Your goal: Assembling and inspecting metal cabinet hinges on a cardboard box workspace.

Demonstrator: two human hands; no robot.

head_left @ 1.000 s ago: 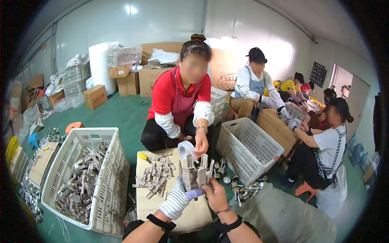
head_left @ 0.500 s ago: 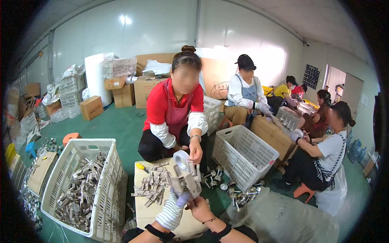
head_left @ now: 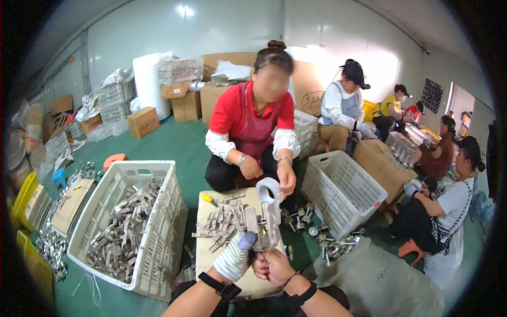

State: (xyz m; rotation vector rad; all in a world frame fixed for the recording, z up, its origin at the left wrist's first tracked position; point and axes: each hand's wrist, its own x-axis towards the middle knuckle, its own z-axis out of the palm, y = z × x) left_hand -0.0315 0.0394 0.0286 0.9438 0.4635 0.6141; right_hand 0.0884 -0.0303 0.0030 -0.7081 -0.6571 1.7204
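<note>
My left hand (head_left: 236, 258), in a white striped glove with purple fingertips, is closed around a bundle of shiny metal clamp-like parts (head_left: 262, 226), held upright above a pale board (head_left: 208, 264). Just below the bundle, my bare right hand (head_left: 274, 267) has its fingers pinched together; what lies between them is hidden. A roll of pale tape (head_left: 268, 189) touches or nearly touches the bundle's top. The hand of a person in red (head_left: 287, 181) is at that roll's right side. More loose metal parts (head_left: 219, 224) lie on the board beside a yellow-handled tool (head_left: 208, 198).
A white crate (head_left: 158, 259) full of metal parts stands at left; another white crate (head_left: 343, 198) is at right. Metal fittings (head_left: 338, 245) lie on the green floor near a grey sack (head_left: 375, 280). A person in red (head_left: 227, 124) sits opposite; others work at far right.
The view has swung left, so the scene sits farther right. My hands still hold up the bundle. The co-worker's other hand has risen in front of their body.
</note>
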